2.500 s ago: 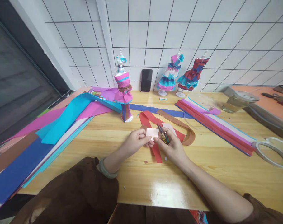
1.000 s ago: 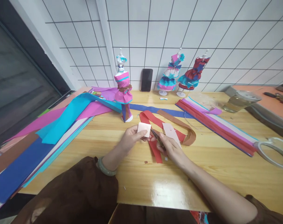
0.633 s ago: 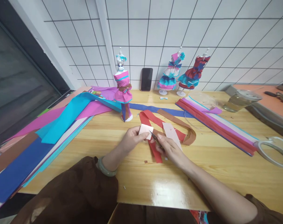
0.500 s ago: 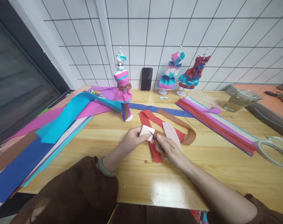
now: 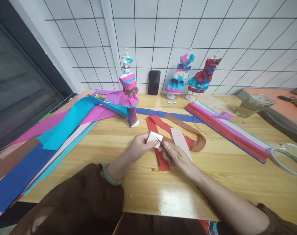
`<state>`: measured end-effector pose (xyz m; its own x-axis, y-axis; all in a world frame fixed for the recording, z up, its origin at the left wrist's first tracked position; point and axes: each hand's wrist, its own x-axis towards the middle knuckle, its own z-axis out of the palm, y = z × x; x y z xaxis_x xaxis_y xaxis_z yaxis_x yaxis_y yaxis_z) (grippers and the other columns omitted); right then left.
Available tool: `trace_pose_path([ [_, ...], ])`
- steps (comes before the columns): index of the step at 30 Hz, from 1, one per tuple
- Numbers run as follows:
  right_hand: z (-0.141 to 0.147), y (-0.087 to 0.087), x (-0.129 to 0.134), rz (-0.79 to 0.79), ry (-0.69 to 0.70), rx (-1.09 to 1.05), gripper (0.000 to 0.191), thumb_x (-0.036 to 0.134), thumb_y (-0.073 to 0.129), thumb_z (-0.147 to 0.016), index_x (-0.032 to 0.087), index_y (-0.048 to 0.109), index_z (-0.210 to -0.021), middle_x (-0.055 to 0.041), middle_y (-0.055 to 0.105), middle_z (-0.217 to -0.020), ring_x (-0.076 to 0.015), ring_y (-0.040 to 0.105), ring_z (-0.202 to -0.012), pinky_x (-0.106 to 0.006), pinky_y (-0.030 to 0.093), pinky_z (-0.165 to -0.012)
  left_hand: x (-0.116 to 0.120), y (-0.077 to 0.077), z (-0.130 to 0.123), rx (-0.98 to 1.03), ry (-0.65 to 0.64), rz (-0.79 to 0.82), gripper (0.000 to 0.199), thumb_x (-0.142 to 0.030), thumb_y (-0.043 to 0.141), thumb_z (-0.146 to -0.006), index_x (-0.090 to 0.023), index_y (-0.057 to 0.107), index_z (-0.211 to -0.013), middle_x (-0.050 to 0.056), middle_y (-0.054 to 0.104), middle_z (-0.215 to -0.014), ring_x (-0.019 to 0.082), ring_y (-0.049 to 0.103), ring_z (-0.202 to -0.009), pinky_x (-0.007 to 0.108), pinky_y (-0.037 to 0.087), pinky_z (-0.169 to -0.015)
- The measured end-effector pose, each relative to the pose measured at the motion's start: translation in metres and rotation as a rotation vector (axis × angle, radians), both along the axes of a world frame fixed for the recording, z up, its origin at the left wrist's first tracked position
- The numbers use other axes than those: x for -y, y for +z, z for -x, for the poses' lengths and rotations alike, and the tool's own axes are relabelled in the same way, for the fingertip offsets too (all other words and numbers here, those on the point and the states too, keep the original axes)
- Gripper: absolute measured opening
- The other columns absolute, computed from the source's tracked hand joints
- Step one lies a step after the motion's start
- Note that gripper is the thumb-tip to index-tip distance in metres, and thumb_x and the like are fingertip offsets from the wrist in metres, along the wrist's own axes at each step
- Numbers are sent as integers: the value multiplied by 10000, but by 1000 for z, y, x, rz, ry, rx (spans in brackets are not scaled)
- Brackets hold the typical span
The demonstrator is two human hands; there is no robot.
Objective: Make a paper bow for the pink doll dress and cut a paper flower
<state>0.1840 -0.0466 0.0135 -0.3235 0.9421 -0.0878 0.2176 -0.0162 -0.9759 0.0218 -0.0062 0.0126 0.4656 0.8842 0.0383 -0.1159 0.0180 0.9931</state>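
Note:
My left hand (image 5: 141, 145) pinches a small pale pink square of crepe paper (image 5: 152, 137) between thumb and fingers, above the middle of the table. My right hand (image 5: 175, 154) is closed around a pair of small scissors (image 5: 163, 147), whose dark blades point left and lie over the square's right side. Beneath and behind the hands are a red strip (image 5: 154, 120), a brown strip (image 5: 200, 141) curled at its right end, and a pale pink strip (image 5: 179, 140). The scissors' handles are mostly hidden in my right hand.
A small dress form (image 5: 129, 94) in pink paper stands behind the hands; two more dressed forms (image 5: 179, 78) are by the wall. A phone (image 5: 154, 82) leans there. Coloured strips (image 5: 65, 124) cover the left side. At right lie folded strips (image 5: 226, 130), a tape roll (image 5: 289, 160) and a cup (image 5: 253, 104).
Both hands keep nearly the same place and hold. A small white scrap seen beside my right hand earlier no longer shows.

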Motion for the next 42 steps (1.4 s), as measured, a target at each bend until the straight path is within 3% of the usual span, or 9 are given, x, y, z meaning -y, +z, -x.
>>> trace_pose_path([
  [42,2,-3,1,51,-56,-56,411,534,304,-871,180,481,-761,74,294,-473,-72,257,-397,-192,223,-382,0,-3,-1,5,-6,-7,160,-267,581,-740,-117,619,-784,35,631,-747,136,555,-719,239,413,-708],
])
